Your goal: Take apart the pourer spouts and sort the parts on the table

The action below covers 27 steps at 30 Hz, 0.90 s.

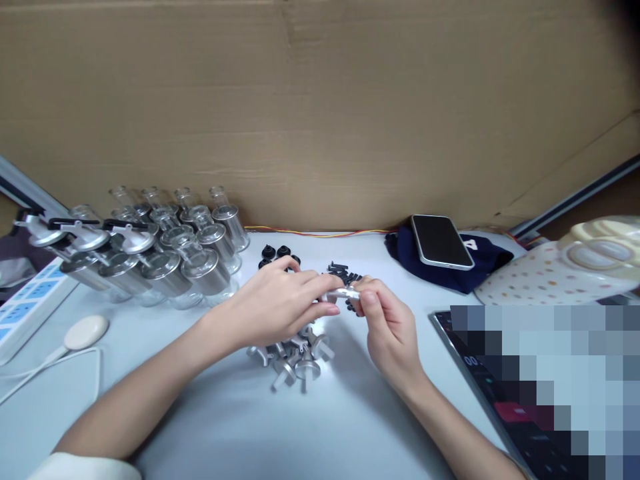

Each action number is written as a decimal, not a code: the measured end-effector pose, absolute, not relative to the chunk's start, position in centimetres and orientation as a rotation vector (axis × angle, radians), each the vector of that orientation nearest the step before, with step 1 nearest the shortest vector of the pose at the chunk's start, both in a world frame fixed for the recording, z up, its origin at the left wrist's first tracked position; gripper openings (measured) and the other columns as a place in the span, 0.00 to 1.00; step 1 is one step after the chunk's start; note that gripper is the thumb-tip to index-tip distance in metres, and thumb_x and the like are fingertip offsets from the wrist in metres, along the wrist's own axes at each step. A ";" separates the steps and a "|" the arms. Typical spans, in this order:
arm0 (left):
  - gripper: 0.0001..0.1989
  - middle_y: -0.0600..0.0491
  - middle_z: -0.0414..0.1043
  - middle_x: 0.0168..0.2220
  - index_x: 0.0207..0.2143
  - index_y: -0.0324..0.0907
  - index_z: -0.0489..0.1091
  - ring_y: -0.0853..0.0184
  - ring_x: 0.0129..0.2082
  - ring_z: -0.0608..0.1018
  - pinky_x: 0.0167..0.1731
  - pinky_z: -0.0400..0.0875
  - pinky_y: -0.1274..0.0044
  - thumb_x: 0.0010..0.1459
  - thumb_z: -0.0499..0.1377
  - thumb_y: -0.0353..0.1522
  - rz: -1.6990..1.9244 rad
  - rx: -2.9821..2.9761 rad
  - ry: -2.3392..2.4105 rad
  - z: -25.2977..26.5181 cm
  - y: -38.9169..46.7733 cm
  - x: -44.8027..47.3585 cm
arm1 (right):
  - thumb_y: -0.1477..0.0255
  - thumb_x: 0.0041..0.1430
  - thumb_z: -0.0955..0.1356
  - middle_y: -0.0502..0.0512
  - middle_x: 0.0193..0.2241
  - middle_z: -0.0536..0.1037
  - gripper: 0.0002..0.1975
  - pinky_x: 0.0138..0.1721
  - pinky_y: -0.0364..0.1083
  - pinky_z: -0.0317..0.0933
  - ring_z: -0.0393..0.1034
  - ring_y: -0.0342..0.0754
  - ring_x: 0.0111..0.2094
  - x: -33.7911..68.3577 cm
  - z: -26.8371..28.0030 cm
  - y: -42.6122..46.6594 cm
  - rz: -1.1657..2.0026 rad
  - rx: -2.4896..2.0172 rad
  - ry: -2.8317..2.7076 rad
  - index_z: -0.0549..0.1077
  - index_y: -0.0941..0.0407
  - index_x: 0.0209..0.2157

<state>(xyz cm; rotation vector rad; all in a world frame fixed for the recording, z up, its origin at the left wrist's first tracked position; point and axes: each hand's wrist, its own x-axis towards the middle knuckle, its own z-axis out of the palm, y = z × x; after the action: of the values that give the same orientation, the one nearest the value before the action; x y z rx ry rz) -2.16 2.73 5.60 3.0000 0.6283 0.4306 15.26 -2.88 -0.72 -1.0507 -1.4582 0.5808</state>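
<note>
My right hand (pixel 387 320) pinches a small silver metal part (pixel 344 293) between thumb and fingers above the table. My left hand (pixel 280 300) reaches in from the left, its fingertips touching the same silver part. Below both hands lies a pile of several silver funnel-shaped metal parts (pixel 293 360). Behind the hands lie several small black screws (pixel 344 270) and a few black round caps (pixel 276 253).
Clear glass bottles with silver collars (pixel 195 257) lie at the left, some with silver pump heads (pixel 87 237). A power strip (pixel 27 303) and white puck with cable (pixel 85 331) sit far left. A phone (pixel 441 241) rests on dark cloth; a dotted white object (pixel 555 270) lies right. Cardboard wall (pixel 320 107) behind.
</note>
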 end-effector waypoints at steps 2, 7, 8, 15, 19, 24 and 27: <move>0.22 0.50 0.77 0.40 0.45 0.39 0.64 0.66 0.31 0.75 0.38 0.62 0.72 0.68 0.37 0.41 0.420 2.946 0.639 5.6 2.7 -2.1 | 0.66 0.67 0.57 0.47 0.22 0.59 0.16 0.28 0.43 0.51 0.55 0.43 0.25 15.3 -0.7 -2.8 0.507 -1.050 -1.496 0.59 0.54 0.24; 0.20 0.53 0.75 0.30 0.37 0.39 0.64 0.67 0.27 0.73 0.41 0.62 0.71 0.66 0.40 0.43 0.445 2.850 0.664 5.0 2.6 -1.7 | 0.69 0.67 0.55 0.48 0.23 0.62 0.14 0.27 0.43 0.53 0.58 0.44 0.25 15.3 -0.7 -2.6 0.422 -1.067 -1.640 0.60 0.54 0.26; 0.20 0.53 0.75 0.31 0.36 0.40 0.64 0.67 0.28 0.73 0.42 0.62 0.70 0.66 0.41 0.44 0.455 2.845 0.664 4.7 2.6 -1.6 | 0.70 0.67 0.55 0.48 0.23 0.62 0.14 0.27 0.43 0.53 0.58 0.44 0.25 15.3 -0.7 -2.5 0.406 -1.065 -1.663 0.60 0.54 0.26; 0.21 0.49 0.69 0.35 0.34 0.38 0.65 0.66 0.32 0.72 0.32 0.62 0.74 0.67 0.38 0.40 0.536 2.982 0.647 3.3 2.3 -1.1 | 0.78 0.62 0.58 0.44 0.18 0.56 0.16 0.22 0.41 0.49 0.52 0.40 0.19 15.5 -0.5 -2.2 0.294 -1.021 -1.807 0.54 0.54 0.21; 0.18 0.54 0.65 0.29 0.31 0.39 0.63 0.69 0.29 0.69 0.30 0.61 0.77 0.68 0.40 0.38 0.494 2.662 0.620 4.0 2.4 -1.1 | 0.77 0.61 0.59 0.44 0.16 0.54 0.17 0.21 0.42 0.47 0.50 0.40 0.18 15.4 -0.1 -2.4 0.250 -1.018 -1.787 0.53 0.54 0.19; 0.16 0.59 0.58 0.24 0.27 0.40 0.59 0.73 0.26 0.64 0.29 0.59 0.80 0.66 0.45 0.37 0.392 2.150 0.631 4.6 2.7 -1.1 | 0.74 0.64 0.57 0.45 0.17 0.53 0.18 0.22 0.43 0.48 0.49 0.42 0.19 15.0 -0.1 -2.7 0.217 -1.036 -1.772 0.51 0.53 0.19; 0.16 0.59 0.54 0.24 0.25 0.41 0.56 0.73 0.25 0.60 0.27 0.57 0.80 0.65 0.45 0.37 0.340 1.998 0.625 4.7 2.6 -1.0 | 0.73 0.64 0.57 0.46 0.17 0.53 0.18 0.22 0.44 0.48 0.49 0.42 0.19 14.8 -0.1 -2.7 0.177 -1.029 -1.783 0.52 0.53 0.20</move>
<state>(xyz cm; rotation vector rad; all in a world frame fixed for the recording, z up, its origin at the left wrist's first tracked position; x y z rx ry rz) -1.03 2.63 4.68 1.9980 0.6253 0.3401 14.77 -2.74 -0.12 -1.0293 -1.7827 0.1767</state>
